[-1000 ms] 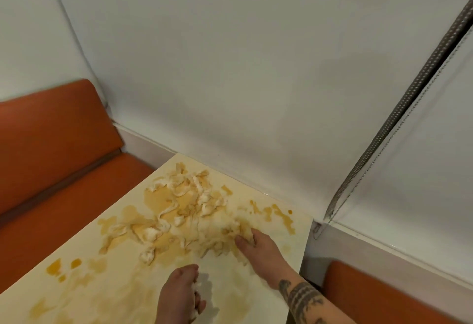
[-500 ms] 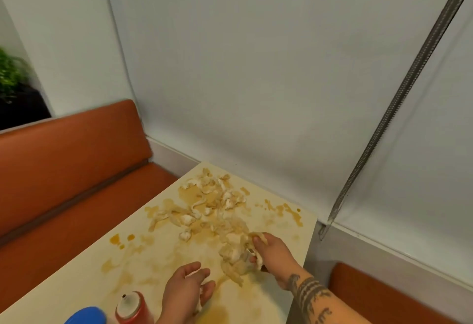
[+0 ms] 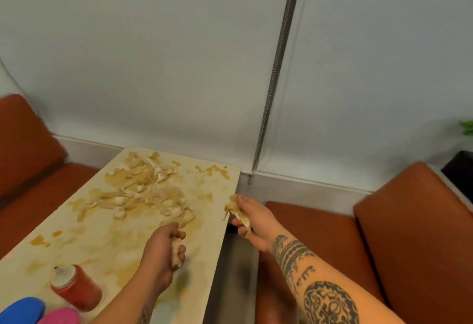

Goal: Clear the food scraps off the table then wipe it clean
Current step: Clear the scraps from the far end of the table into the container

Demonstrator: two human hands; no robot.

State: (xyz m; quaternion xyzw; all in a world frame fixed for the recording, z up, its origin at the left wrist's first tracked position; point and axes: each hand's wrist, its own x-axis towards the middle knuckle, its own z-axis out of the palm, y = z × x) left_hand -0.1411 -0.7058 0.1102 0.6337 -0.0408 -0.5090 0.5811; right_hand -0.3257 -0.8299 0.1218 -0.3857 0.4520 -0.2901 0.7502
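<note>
Head view is blurred; a blue object (image 3: 21,309) and a pink object (image 3: 61,317) at the near end of the table (image 3: 84,241) are cut off. Two hands: left hand (image 3: 163,252), over the table, curls round a pale lump (image 3: 176,253); right hand (image 3: 252,217), just past the table's right edge, grips a handful of scraps (image 3: 239,215). One pile of food scraps (image 3: 148,190) lies at its stained far end, one red can (image 3: 76,288) at its near end. Two orange benches (image 3: 384,234) flank it.

Blue item (image 3: 21,309), pink item (image 3: 60,317): half off-frame.
</note>
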